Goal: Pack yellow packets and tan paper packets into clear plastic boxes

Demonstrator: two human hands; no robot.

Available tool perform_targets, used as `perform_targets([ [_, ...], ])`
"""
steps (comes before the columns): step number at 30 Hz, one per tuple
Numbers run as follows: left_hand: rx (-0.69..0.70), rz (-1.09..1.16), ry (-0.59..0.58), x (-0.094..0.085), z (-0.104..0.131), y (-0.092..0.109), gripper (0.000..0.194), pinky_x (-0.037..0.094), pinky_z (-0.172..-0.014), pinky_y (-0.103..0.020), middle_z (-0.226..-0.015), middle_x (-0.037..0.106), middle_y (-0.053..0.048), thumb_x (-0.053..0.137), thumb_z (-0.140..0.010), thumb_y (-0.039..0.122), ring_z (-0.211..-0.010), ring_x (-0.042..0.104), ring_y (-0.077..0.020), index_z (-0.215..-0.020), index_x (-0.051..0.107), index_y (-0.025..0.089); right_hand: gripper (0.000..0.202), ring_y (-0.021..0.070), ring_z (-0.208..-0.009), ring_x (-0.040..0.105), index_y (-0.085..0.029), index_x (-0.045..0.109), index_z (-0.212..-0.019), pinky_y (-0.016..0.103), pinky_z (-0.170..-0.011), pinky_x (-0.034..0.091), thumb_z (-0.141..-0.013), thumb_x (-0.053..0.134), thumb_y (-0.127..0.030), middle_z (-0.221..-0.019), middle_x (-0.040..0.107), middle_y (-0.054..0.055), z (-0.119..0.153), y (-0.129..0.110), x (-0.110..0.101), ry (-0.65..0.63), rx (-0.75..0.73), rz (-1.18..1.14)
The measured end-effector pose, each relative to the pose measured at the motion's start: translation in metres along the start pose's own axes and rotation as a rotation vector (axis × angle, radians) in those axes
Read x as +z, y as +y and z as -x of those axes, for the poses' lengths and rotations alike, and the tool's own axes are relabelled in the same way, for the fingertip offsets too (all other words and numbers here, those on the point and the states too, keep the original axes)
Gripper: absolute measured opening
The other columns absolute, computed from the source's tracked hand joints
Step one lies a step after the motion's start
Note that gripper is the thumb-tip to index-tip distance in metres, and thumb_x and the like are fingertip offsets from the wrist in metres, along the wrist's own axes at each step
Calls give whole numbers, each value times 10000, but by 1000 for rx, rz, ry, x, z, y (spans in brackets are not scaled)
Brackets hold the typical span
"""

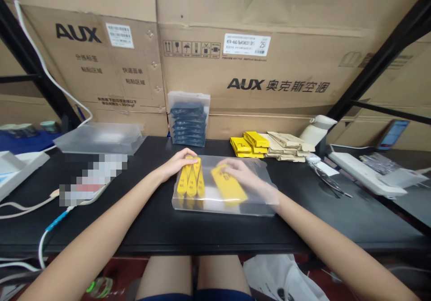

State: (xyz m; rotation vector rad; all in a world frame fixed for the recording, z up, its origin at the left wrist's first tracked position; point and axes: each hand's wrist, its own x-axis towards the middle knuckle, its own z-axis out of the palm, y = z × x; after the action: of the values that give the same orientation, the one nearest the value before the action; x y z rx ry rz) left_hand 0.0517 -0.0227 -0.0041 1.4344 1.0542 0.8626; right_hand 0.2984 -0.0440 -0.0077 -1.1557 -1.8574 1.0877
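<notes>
A clear box (222, 202) lies on the black counter (161, 224), in the middle before the person. Inside it, three yellow packs (191, 182) stand on edge at the left side, and one more yellow pack (229, 186) lies flat beside them. The left hand (177, 163) rests on the top of the standing packs, its fingers pressed together. The right hand (247, 177) is inside the box (seen through the plastic), fingers loosely spread on the flat pack. Behind, more yellow packs (249, 143) lie beside brown sleeves (286, 146); a box of dark packs (188, 119) stands against the cartons (269, 67).
</notes>
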Motion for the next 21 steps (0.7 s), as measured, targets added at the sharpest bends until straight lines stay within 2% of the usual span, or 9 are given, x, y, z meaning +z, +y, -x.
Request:
perform_targets([
  [3, 6, -38, 6, 4, 1, 2, 292, 437, -693, -289, -783, 605, 25, 680, -681, 384, -742, 595, -170, -876, 558, 204, 202, 162, -847, 600, -176, 657, -914, 262, -697, 486, -808, 575, -327, -967, 645, 50, 2, -3, 6, -36, 28, -100],
  [6, 16, -50, -28, 8, 2, 3, 287, 434, -696, -289, -791, 606, 20, 668, -691, 388, -757, 596, -175, -880, 560, 202, 314, 170, -906, 606, -218, 605, -1082, 244, -638, 516, -827, 569, -398, -1079, 609, 57, 6, -6, 7, -217, 116, -322],
  [8, 25, -58, -51, 12, 2, 3, 279, 430, -696, -286, -791, 602, 20, 659, -699, 388, -763, 592, -175, -882, 560, 203, 393, 185, -975, 602, -221, 556, -1170, 276, -711, 539, -818, 598, -391, -1147, 584, 73, 8, -8, 7, -344, 144, -442],
  [10, 39, -68, -60, 15, 3, 3, 267, 426, -698, -281, -790, 593, 24, 651, -707, 382, -763, 583, -169, -882, 558, 204, 474, 198, -1043, 587, -218, 512, -1231, 325, -832, 522, -795, 646, -350, -1197, 566, 84, 10, -9, 8, -418, 129, -504],
  [14, 66, -86, -56, 18, 4, 3, 242, 422, -713, -278, -783, 579, 28, 642, -711, 366, -777, 568, -165, -870, 556, 205, 594, 215, -1101, 567, -224, 468, -1279, 372, -918, 480, -744, 714, -299, -1235, 550, 95, 11, -8, 10, -448, 88, -559],
  [21, 63, -80, -46, 19, 2, 2, 238, 427, -727, -294, -805, 589, 21, 633, -706, 368, -788, 572, -176, -859, 556, 203, 512, 197, -1064, 591, -225, 490, -1274, 350, -894, 502, -797, 661, -293, -1240, 554, 94, 11, -13, 19, -408, 62, -541],
])
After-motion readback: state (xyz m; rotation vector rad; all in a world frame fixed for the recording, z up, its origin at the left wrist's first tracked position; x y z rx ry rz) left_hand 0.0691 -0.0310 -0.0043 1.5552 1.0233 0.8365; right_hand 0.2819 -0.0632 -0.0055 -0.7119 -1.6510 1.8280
